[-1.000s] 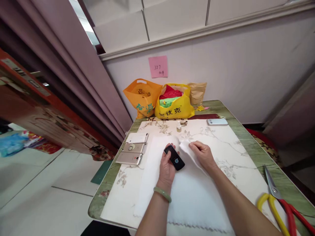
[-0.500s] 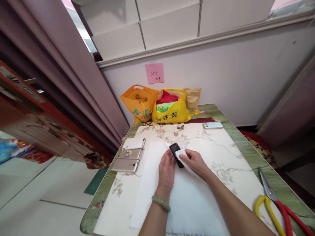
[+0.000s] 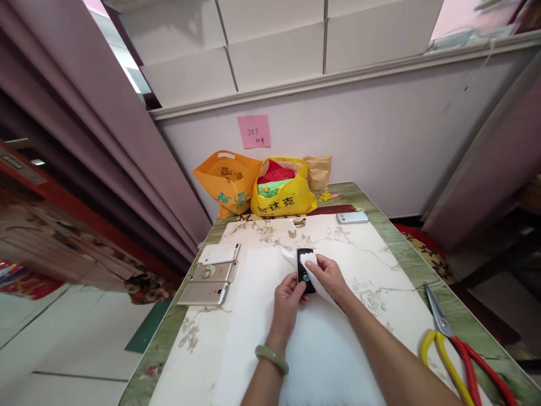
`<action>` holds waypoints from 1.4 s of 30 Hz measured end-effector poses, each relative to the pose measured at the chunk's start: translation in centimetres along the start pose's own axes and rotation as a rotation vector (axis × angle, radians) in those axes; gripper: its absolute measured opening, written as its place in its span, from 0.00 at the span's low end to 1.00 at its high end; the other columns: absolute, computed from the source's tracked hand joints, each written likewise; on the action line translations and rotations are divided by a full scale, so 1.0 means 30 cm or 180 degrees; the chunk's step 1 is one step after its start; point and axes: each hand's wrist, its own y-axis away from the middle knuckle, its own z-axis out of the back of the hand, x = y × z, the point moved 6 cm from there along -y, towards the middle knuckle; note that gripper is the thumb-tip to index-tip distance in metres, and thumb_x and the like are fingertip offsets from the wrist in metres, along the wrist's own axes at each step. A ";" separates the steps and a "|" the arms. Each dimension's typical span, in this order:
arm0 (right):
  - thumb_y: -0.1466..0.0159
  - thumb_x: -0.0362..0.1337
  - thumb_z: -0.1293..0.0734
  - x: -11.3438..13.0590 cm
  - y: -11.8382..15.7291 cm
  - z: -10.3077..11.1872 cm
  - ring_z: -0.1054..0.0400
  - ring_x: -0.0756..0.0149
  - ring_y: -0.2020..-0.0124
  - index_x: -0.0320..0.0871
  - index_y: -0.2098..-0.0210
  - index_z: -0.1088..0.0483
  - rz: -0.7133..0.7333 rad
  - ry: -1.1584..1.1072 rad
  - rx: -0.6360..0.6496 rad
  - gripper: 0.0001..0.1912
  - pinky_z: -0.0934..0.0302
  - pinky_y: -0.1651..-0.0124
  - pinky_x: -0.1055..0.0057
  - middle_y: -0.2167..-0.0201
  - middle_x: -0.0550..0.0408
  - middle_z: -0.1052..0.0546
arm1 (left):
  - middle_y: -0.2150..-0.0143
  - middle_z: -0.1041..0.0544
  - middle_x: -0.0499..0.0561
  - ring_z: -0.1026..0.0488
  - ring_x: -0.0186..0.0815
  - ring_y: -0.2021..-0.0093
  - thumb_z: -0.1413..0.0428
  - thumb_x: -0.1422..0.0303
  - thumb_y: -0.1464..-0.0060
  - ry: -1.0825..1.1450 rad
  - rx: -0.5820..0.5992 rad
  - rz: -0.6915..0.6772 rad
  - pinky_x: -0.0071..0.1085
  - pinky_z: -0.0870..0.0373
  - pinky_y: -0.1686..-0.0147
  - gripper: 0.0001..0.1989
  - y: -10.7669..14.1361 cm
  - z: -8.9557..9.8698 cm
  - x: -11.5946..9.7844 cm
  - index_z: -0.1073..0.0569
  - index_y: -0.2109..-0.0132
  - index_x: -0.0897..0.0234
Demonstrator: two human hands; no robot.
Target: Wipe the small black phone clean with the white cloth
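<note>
Where the bare left hand [image 3: 289, 299] grips: thumb and fingers pinch the lower left edge of a small black rectangular phone [image 3: 301, 270], held face up with its round blue mark showing.
Bare right hand [image 3: 332, 276]: thumb and fingers pinch a thin white cloth with a scalloped edge [image 3: 307, 259], laid across the phone's face; folds hide the fingertips beneath, so whether they touch the phone is hard to tell.
Left wrist: a pale green, round bangle [image 3: 271, 359] circles it.
Beneath the hands: a large white cloth sheet [image 3: 257, 316] lies over a cream floral cover [image 3: 363, 254] on a green marbled table [image 3: 346, 194].
Table's left side: a white phone [image 3: 220, 253], a gold phone with a round emblem [image 3: 212, 272] and a plain gold phone [image 3: 203, 294] lie in a column.
Far side: a silver phone [image 3: 354, 217] lies right of a small clear bottle with a white cap [image 3: 292, 229].
Right edge: steel scissors with yellow and red handles [image 3: 442, 325] lie well apart from both hands.
Against the wall: an orange bag [image 3: 228, 181] touches a yellow bag [image 3: 283, 198].
</note>
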 end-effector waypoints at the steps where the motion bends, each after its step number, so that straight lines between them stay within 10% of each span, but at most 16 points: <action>1: 0.44 0.54 0.31 0.000 -0.007 0.016 0.40 0.70 0.76 0.42 0.70 0.31 0.0035 -0.0013 -0.0143 0.21 0.44 0.73 0.73 0.78 0.60 0.30 | 0.75 0.30 0.45 0.35 0.26 0.78 0.42 0.61 0.45 -0.0066 0.0061 0.0045 0.23 0.39 0.76 0.13 0.001 -0.003 0.003 0.26 0.57 0.66; 6: 0.45 0.57 0.32 -0.001 -0.026 0.075 0.41 0.70 0.76 0.42 0.74 0.33 0.0154 0.0076 -0.0732 0.22 0.43 0.70 0.73 0.79 0.61 0.32 | 0.75 0.29 0.45 0.34 0.27 0.79 0.43 0.58 0.45 -0.0160 0.0155 0.0170 0.23 0.37 0.78 0.14 0.006 -0.022 0.012 0.28 0.59 0.66; 16: 0.47 0.57 0.30 -0.010 -0.027 0.051 0.38 0.67 0.75 0.41 0.72 0.31 -0.0048 0.0076 -0.0587 0.23 0.44 0.71 0.72 0.77 0.59 0.29 | 0.70 0.26 0.46 0.28 0.28 0.74 0.37 0.58 0.52 0.1130 -0.0993 0.0022 0.25 0.32 0.71 0.18 -0.012 0.071 0.011 0.31 0.58 0.63; 22: 0.48 0.57 0.30 0.000 -0.015 0.045 0.36 0.65 0.73 0.42 0.70 0.31 -0.0251 0.0001 -0.0374 0.24 0.41 0.70 0.71 0.75 0.56 0.27 | 0.64 0.26 0.46 0.31 0.26 0.72 0.36 0.67 0.53 0.0894 -0.0772 -0.0155 0.26 0.33 0.65 0.31 -0.010 0.062 0.005 0.35 0.42 0.57; 34: 0.47 0.58 0.32 -0.027 -0.037 0.092 0.46 0.70 0.75 0.43 0.76 0.37 0.0063 0.0055 -0.1114 0.24 0.46 0.71 0.73 0.81 0.62 0.38 | 0.67 0.23 0.48 0.30 0.29 0.75 0.35 0.67 0.57 -0.0068 -0.0352 0.0016 0.24 0.35 0.76 0.23 -0.006 0.004 0.017 0.35 0.54 0.61; 42: 0.46 0.57 0.31 -0.019 -0.025 0.046 0.45 0.71 0.76 0.43 0.75 0.36 -0.0094 0.0068 -0.0553 0.23 0.47 0.72 0.73 0.81 0.63 0.37 | 0.67 0.23 0.48 0.30 0.29 0.77 0.34 0.67 0.60 0.0271 -0.0821 -0.0013 0.24 0.36 0.78 0.25 -0.004 0.021 0.017 0.37 0.56 0.61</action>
